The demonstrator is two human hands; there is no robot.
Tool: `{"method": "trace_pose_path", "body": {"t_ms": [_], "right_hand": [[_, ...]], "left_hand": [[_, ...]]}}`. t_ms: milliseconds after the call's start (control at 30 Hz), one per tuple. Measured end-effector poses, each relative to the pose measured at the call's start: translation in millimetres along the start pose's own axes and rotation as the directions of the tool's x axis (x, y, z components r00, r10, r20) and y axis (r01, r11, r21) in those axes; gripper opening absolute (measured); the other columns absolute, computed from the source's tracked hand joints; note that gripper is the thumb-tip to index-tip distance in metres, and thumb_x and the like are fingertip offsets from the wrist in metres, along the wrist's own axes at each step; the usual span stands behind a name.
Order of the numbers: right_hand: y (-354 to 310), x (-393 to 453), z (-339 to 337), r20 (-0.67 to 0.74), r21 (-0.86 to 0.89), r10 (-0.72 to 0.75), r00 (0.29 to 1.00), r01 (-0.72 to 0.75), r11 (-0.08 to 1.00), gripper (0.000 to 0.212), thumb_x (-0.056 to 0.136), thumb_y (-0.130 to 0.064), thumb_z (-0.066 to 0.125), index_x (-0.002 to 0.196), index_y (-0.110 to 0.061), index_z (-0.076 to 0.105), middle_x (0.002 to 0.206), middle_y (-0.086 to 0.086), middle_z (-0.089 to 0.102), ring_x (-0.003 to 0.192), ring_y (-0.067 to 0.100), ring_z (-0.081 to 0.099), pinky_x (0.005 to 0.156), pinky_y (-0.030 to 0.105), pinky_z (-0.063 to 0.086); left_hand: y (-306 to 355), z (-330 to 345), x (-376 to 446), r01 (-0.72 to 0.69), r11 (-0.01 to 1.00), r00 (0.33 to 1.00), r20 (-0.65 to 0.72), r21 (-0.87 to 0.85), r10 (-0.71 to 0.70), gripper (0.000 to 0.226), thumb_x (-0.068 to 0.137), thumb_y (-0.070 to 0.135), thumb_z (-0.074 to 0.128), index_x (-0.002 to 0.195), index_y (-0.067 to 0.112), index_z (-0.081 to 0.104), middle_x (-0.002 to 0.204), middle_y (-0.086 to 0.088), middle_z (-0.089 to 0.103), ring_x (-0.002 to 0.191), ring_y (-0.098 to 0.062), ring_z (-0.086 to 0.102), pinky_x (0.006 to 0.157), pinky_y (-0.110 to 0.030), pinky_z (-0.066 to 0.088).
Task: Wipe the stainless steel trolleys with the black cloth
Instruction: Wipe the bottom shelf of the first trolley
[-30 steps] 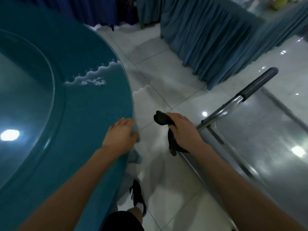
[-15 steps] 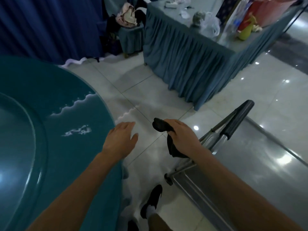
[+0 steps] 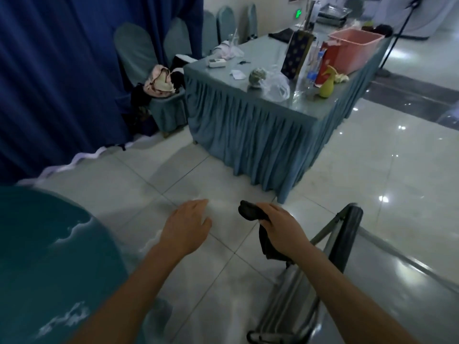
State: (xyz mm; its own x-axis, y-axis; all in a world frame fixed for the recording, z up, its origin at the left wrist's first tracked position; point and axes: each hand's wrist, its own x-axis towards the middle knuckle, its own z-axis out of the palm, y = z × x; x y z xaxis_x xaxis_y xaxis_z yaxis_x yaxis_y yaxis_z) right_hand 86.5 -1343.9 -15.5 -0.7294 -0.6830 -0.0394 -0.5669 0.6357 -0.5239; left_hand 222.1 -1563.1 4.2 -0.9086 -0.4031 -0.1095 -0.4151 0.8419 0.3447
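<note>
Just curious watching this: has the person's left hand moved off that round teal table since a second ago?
Yes. The left hand rested on the round teal table's edge a second ago; now it hovers open over the floor tiles, to the right of the table's rim.

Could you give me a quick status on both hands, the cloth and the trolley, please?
Right hand grips black cloth above trolley handle. Left hand open, holding nothing. Cloth not on the steel. Round teal table close on the left.

Open floor (image 3: 188, 194) ahead; round table (image 3: 49, 256) left, trolley (image 3: 330, 244) right
</note>
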Motion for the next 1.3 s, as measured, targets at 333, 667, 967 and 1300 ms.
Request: {"method": "trace_pose_path", "body": {"t_ms": [333,667,967,1300], "right_hand": [[51,84,-26,-0.11,0.05,0.177,0.978,-0.173,0.984,0.043,0.099,-0.012,0.052,0.138,-0.031,0.053,0.129,-0.004,0.06,0.111,0.021,0.058,0.089,0.027,0.041],[76,184,-46,-0.228,0.055,0.39,0.892,-0.388,0.92,0.038,0.1,-0.013,0.051,0.134,-0.028,0.056,0.129,-0.006,0.061,0.107,0.013,0.057,0.086,0.023,0.038],[125,230,-56,-0.228,0.109,0.514,0.827,-0.503,0.857,0.042,0.1,-0.014,0.052,0.14,-0.027,0.052,0.136,-0.004,0.059,0.114,0.016,0.058,0.094,0.026,0.044],[245,293,-142,-0.34,0.15,0.557,0.758,-0.541,0.828,0.043,0.098,-0.009,0.053,0.138,-0.022,0.056,0.134,-0.001,0.061,0.114,0.021,0.06,0.094,0.03,0.046]], "left_hand": [[26,-10,157,-0.21,0.976,0.973,0.109,0.066,0.202,0.058,0.101,0.045,0.038,0.153,0.02,0.029,0.156,-0.001,0.034,0.142,-0.018,0.03,0.113,-0.036,0.028],[30,-43,323,-0.4,0.912,0.906,0.187,0.089,0.379,0.058,0.102,0.044,0.036,0.154,0.021,0.025,0.157,-0.002,0.032,0.143,-0.021,0.03,0.114,-0.035,0.026],[86,-20,425,-0.527,0.848,0.827,0.268,0.06,0.495,0.057,0.102,0.045,0.037,0.153,0.022,0.027,0.157,0.001,0.032,0.144,-0.017,0.027,0.115,-0.035,0.025],[223,13,543,-0.652,0.754,0.742,0.272,0.082,0.612,0.056,0.1,0.047,0.04,0.15,0.022,0.034,0.152,0.001,0.04,0.139,-0.018,0.035,0.112,-0.039,0.034]]}}
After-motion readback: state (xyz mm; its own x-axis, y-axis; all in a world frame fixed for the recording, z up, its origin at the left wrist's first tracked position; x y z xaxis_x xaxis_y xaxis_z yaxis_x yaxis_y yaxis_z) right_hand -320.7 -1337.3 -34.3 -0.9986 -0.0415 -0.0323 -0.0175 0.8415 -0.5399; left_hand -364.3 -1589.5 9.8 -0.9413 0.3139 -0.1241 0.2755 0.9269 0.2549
